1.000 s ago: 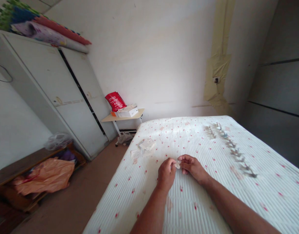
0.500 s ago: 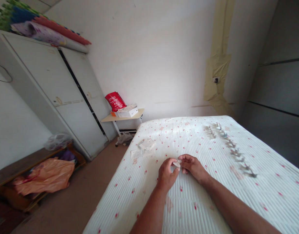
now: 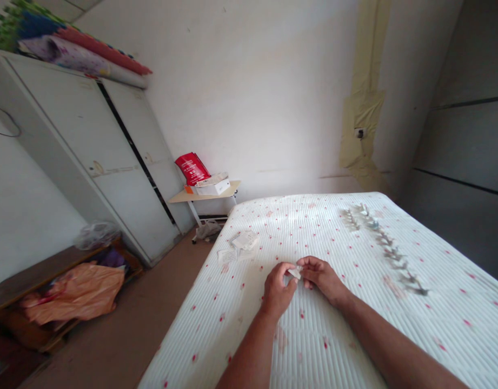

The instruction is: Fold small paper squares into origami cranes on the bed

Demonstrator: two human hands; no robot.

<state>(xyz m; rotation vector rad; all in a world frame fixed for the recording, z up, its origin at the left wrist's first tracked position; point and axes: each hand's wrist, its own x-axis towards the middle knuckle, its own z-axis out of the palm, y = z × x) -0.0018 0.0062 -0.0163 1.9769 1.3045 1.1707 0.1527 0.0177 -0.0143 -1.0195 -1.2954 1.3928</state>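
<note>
Over the middle of the patterned mattress (image 3: 289,227), a small folded piece of paper (image 3: 296,272) is between my two hands. My left hand (image 3: 279,289) pinches its left side between thumb and fingers. The fingertips of my right hand (image 3: 318,276) are closed on its right side. Flat printed papers (image 3: 244,241) lie in a loose pile on the mattress, left of my hands. On the right, several small folded paper pieces (image 3: 390,252) stand in a long row, with a shorter row (image 3: 350,220) beside its far end.
Beyond the mattress's far left corner, a small table (image 3: 184,196) holds a red bag (image 3: 192,168) and a white box (image 3: 214,187). A grey cabinet (image 3: 74,124) stands at the left. An orange plastic bag (image 3: 78,292) lies on a low wooden shelf.
The small paper between my fingers has tilted slightly and shows a little more of its surface. Both hands have stayed almost in place.
</note>
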